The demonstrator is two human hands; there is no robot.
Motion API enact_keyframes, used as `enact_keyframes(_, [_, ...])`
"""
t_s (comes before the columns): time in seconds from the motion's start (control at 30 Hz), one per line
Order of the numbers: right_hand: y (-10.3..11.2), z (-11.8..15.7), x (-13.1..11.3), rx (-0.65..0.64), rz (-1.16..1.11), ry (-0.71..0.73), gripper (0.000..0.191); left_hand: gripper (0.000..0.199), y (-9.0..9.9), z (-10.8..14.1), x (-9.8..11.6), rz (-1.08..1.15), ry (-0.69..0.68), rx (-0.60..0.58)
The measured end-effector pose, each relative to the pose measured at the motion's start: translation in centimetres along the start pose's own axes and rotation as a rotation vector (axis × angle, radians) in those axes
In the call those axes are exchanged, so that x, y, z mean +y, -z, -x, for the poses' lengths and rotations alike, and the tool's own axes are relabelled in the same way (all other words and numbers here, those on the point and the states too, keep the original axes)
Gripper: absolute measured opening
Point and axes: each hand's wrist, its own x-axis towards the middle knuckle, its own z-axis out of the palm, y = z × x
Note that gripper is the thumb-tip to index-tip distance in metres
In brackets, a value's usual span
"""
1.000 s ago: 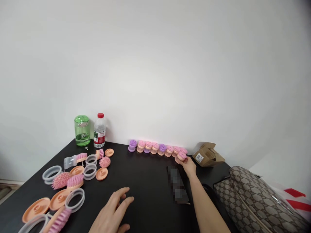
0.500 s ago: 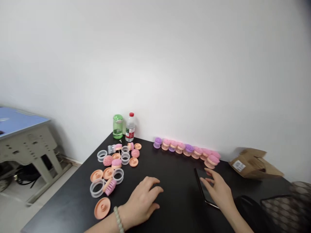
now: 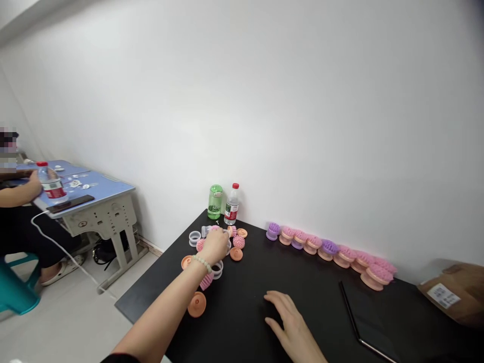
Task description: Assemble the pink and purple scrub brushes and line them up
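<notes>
My left hand (image 3: 215, 247), a beaded bracelet at its wrist, reaches in among loose brush parts. Its fingers are hidden behind the back of the hand, so any grip does not show. Around it are clear plastic rings (image 3: 194, 238), spiky pink bristle heads (image 3: 239, 242) and round peach discs (image 3: 236, 254). Nearer me lies another peach disc (image 3: 197, 304). Low over the black table (image 3: 249, 307), my right hand (image 3: 289, 322) is open and holds nothing, thumb and fingers apart. Along the wall runs a row of pink and purple scalp brushes (image 3: 328, 249).
A green bottle (image 3: 215, 202) and a red-capped water bottle (image 3: 231, 205) stand at the back corner. To the right lie a dark phone (image 3: 374, 322) and a brown paper bag (image 3: 454, 292). At left, a person's arm (image 3: 20, 194) rests by a blue desk (image 3: 109, 186).
My left hand has moved forward into the loose parts. My right hand has left the phone and come left, still open. The view has turned left, showing more of the blue desk.
</notes>
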Motion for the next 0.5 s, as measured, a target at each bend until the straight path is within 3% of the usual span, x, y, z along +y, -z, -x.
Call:
enact_keyframes(0.17, [-1.0, -0.1, -1.0, -0.068, 0.016, 0.031, 0.032, 0.035, -0.5, -0.5, -2.2, -0.111, 0.081, -0.165])
enact_keyframes(0.33, [-1.5, 0.2, -0.4, -0.022, -0.007, 0.057, 0.024, 0.035, -1.8, 0.5, -2.8, -0.115, 0.066, -0.179])
enact_keyframes(0.5, [-1.5, 0.1, -0.5, 0.047, -0.120, 0.034, 0.028, 0.032, -2.7, 1.3, -2.3, 0.031, -0.070, -0.165])
